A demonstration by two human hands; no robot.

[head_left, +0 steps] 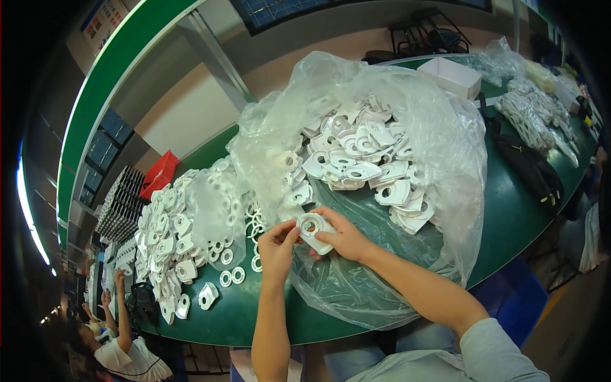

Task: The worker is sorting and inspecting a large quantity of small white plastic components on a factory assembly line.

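Note:
In front of me, over the edge of a clear plastic bag (356, 245), both hands hold one white plastic part (308, 227) with a round hole through it. My right hand (344, 237) is closed round its right side, thumb on top. My left hand (277, 247) pinches at its left edge; the fingertips partly hide what they grip there. Beyond my hands, the open bag holds a heap of similar white parts (356, 149). Left of my left hand lie several loose white rings (238, 275), and past them a pile of white parts (167, 239).
A green table (267, 318) carries everything. At the far left are a red bin (159, 173) and stacked trays (121, 202). A white box (453, 76) stands behind the bag; a black bag (528, 167) lies on the right. Another person (127, 347) works at the lower left.

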